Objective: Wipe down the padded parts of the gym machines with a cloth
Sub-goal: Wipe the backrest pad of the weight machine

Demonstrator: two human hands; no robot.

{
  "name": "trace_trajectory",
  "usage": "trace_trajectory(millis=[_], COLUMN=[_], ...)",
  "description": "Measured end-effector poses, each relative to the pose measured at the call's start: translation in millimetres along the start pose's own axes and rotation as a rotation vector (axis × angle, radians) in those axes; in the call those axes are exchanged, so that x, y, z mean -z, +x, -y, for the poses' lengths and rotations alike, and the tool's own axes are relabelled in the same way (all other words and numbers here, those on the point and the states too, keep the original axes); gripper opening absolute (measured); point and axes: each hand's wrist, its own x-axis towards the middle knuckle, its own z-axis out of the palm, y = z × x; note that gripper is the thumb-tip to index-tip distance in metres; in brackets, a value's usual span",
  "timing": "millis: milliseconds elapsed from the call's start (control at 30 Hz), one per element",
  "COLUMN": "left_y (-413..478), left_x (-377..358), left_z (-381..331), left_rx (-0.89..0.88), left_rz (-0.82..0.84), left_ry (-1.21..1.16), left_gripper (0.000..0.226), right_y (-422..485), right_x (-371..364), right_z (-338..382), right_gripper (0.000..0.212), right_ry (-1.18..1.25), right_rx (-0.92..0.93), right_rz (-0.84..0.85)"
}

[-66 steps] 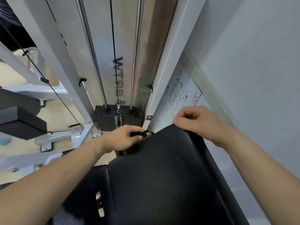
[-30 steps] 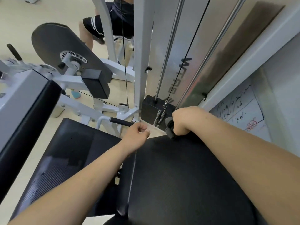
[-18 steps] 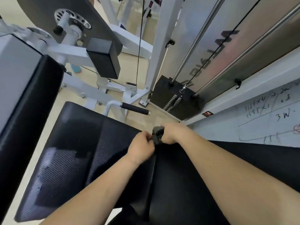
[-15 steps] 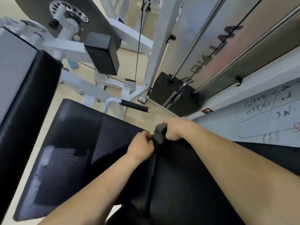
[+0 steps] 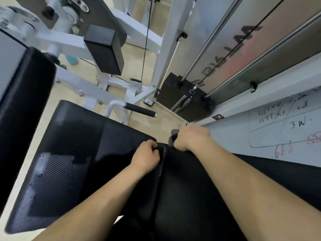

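I look down on a black padded back pad (image 5: pixel 191 197) that fills the lower middle. My right hand (image 5: pixel 191 138) is shut on a small grey cloth (image 5: pixel 172 137) and presses it on the pad's top left corner. Just beside it, my left hand (image 5: pixel 145 158) is curled closed on the pad's left edge. A black ribbed seat pad (image 5: pixel 69 162) lies lower left, with wet drops and shiny patches on it. Another long black pad (image 5: pixel 22 110) runs along the far left.
A black weight stack (image 5: pixel 180 98) with guide rods and a cable stands ahead. A white frame with a black-gripped handle (image 5: pixel 140 110) and a black block (image 5: pixel 104 49) is beyond the seat. A whiteboard (image 5: pixel 286 127) with writing lines the right wall.
My left hand came from a free fist to the back pad's edge beside my right hand. My right hand has kept the cloth at the pad's corner, shifting only slightly.
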Motion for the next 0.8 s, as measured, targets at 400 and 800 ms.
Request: trace_trajectory(millis=[400, 800], left_y=[33, 61], left_x=[7, -5], left_z=[53, 92], left_rx=[0.183, 0.271], left_rz=[-0.044, -0.064], left_ry=[-0.101, -0.135], left_gripper=[0.016, 0.012], right_y=[104, 185], right_x=[-37, -72], right_z=[58, 119], right_gripper=[0.038, 0.039], right_ry=[0.251, 0.127], right_rx=[0.092, 0.204], right_rz=[0.186, 0.248])
